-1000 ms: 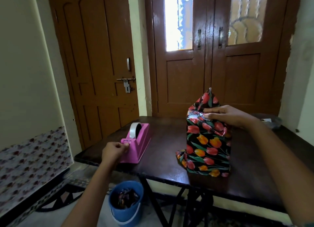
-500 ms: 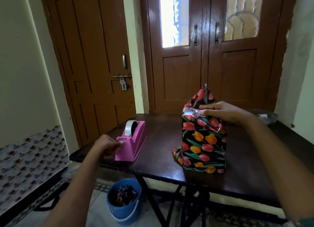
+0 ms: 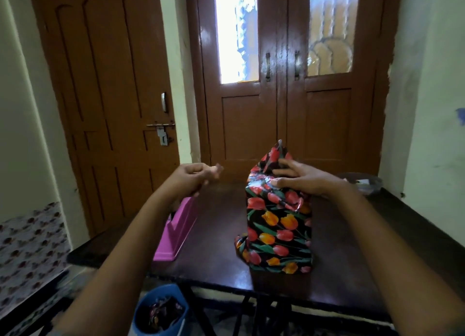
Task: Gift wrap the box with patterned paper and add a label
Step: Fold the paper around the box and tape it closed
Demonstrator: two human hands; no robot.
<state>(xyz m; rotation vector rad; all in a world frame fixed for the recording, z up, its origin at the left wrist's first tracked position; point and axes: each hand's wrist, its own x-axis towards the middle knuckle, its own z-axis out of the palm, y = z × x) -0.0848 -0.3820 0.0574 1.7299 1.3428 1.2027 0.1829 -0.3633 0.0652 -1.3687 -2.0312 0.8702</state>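
Box (image 3: 279,230), tulip-papered, upright on table (image 3: 219,235), directly under right hand (image 3: 299,181); straight fingers press top fold flat. Left hand (image 3: 193,178) has left tape dispenser (image 3: 176,231), now below it. Fingertips pinched together; tape strip not discernible, so cannot tell. Judgement: fold taping imminent.

Dark table (image 3: 216,237) bears a pink tape dispenser (image 3: 176,235) and wrapped box (image 3: 279,235).

The left hand (image 3: 193,178) has left the pink tape dispenser (image 3: 176,231) and risen level with the top of the box (image 3: 279,225), fingertips together, blurred. The right hand (image 3: 304,181) now spreads its fingers against the upright paper flap (image 3: 273,157)
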